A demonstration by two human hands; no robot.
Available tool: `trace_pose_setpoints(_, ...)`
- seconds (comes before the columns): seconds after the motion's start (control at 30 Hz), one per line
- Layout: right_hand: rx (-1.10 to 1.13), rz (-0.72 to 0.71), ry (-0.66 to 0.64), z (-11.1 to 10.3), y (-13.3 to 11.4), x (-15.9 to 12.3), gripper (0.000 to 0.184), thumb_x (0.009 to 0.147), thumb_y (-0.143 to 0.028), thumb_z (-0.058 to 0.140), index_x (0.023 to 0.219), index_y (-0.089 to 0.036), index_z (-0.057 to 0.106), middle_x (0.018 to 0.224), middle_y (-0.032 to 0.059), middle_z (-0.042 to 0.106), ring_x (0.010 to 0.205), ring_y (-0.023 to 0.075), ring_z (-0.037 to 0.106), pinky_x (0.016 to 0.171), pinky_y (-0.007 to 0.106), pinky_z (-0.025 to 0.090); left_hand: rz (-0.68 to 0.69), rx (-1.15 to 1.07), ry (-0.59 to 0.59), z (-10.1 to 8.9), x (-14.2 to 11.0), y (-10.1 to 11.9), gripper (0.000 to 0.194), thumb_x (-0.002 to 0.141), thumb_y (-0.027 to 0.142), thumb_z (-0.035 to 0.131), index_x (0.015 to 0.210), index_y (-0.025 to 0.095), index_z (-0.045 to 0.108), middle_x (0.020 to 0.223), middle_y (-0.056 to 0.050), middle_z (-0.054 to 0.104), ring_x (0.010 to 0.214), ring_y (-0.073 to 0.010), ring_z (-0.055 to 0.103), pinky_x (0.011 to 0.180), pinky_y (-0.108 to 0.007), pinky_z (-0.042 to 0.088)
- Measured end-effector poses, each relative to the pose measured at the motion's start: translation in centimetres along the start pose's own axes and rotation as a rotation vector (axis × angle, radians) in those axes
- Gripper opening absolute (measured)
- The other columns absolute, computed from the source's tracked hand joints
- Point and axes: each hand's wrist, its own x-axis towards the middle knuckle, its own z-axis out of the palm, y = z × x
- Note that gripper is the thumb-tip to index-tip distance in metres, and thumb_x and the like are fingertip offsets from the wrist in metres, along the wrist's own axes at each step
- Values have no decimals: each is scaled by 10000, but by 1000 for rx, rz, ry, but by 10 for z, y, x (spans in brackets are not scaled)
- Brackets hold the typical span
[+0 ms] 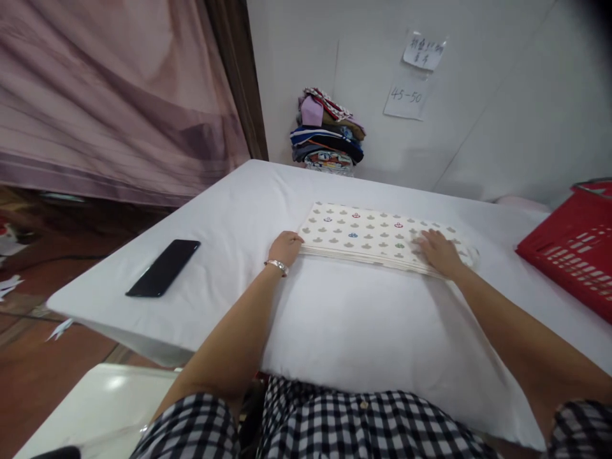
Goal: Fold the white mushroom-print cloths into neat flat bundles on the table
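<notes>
A folded cream cloth (pixel 368 234) with small grey and coloured motifs lies flat on the white table (pixel 335 319). My left hand (pixel 285 247) grips the cloth's near left corner, fingers curled over the edge; a silver bracelet is on that wrist. My right hand (pixel 438 250) lies flat on the cloth's right end with fingers spread, pressing down.
A black phone (pixel 163 268) lies on the table's left side. A stack of folded clothes (pixel 327 132) stands at the far edge against the wall. A red plastic basket (pixel 574 245) sits at the right. Paper notes (pixel 414 76) hang on the wall. A pink curtain hangs at left.
</notes>
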Motion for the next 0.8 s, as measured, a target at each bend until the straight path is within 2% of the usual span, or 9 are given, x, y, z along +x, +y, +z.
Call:
trace_pose_setpoints(0.1, 215, -184, 28, -3, -47, -8, 440, 912, -440, 280, 1237, -264, 518, 1340, 29, 480, 1235, 200, 420, 956, 364, 408, 6, -18, 0, 2, 1, -2, 251, 740, 203, 445, 751, 233, 694, 1088, 3, 600, 961, -171, 565, 899, -285, 421)
trace_pose_setpoints(0.17, 429, -328, 19, -4, -80, -14, 377, 882, -459, 367, 1100, -273, 613, 1203, 26, 586, 1122, 203, 515, 902, 349, 443, 4, -23, 1, 2, 0, -2, 251, 739, 198, 445, 749, 234, 693, 1090, 5, 597, 955, -170, 566, 899, -286, 424)
trace_pose_setpoints(0.23, 562, -446, 9, -4, -110, -18, 323, 855, -461, 436, 994, -274, 660, 1084, 28, 637, 1048, 214, 547, 888, 363, 440, 10, -21, -4, 1, 0, -1, 249, 737, 197, 444, 744, 231, 691, 1083, 1, 596, 950, -171, 568, 895, -289, 429)
trace_pose_setpoints(0.4, 509, -590, -55, -3, -164, -20, 294, 873, -404, 431, 972, -280, 678, 997, 21, 644, 1001, 211, 532, 854, 351, 428, 20, -23, -24, -1, -2, 2, 245, 742, 192, 441, 738, 216, 685, 1076, -10, 593, 960, -165, 567, 904, -276, 423)
trace_pose_setpoints(0.57, 460, -635, -26, 4, -186, -19, 280, 885, -347, 425, 940, -261, 685, 938, 35, 627, 949, 197, 524, 830, 327, 421, 19, -39, -31, -1, -3, 2, 235, 742, 193, 447, 739, 215, 681, 1091, -13, 587, 934, -161, 574, 876, -281, 438)
trace_pose_setpoints(0.8, 522, -584, 31, 8, -189, -22, 300, 902, -288, 360, 857, -226, 649, 907, 48, 615, 906, 196, 529, 807, 326, 424, 63, -30, -56, -2, -4, 2, 155, 712, 280, 543, 759, 210, 673, 1110, -21, 574, 926, -169, 580, 873, -286, 439)
